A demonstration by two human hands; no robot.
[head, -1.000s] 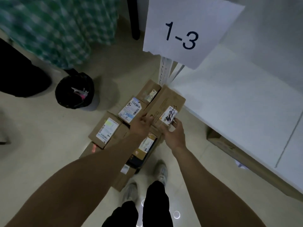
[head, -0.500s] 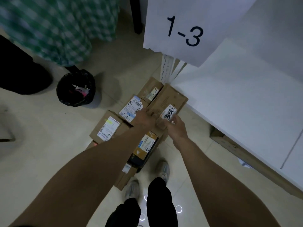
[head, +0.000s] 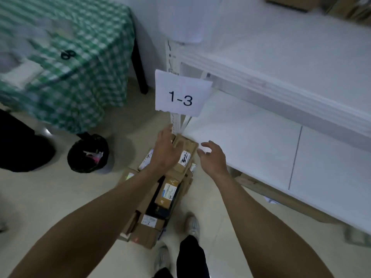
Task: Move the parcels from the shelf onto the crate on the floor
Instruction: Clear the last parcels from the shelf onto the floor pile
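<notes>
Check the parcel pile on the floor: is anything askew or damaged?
The parcels lie heaped at mixed angles, not squared up. The top parcel, partly behind the left hand, sits skewed across the others. No spill or damage shows.

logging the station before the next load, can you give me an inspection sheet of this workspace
surface: white shelf beside the pile; pale tiled floor
job's things: pile of cardboard parcels on the floor by the shelf post; top parcel lying on it; crate hidden beneath
clutter: black bin with rubbish inside
grippers: left hand open over the top parcel, contact unclear; right hand open beside it, holding nothing
cables: nothing seen
surroundings: table with green checked cloth; paper sign reading 1-3
</notes>
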